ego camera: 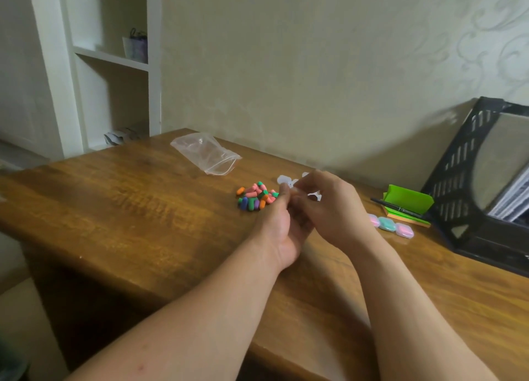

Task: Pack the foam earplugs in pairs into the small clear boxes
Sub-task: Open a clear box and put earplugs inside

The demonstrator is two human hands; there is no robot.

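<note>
I am watching a loose heap of foam earplugs point(256, 196) in pink, orange, green, blue and purple lying mid-desk point(143, 209). Empty small clear boxes point(284, 179) are sitting just right of it. My left hand point(279, 226) and right hand point(333, 206) are pinching a clear box point(294, 191). Three closed filled boxes point(387, 224) are lining up farther right.

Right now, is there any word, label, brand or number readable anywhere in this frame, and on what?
None can be read. The zip bag, the filled boxes and green notepad show no print; any marks on the pen or rack papers are too blurred.
</note>
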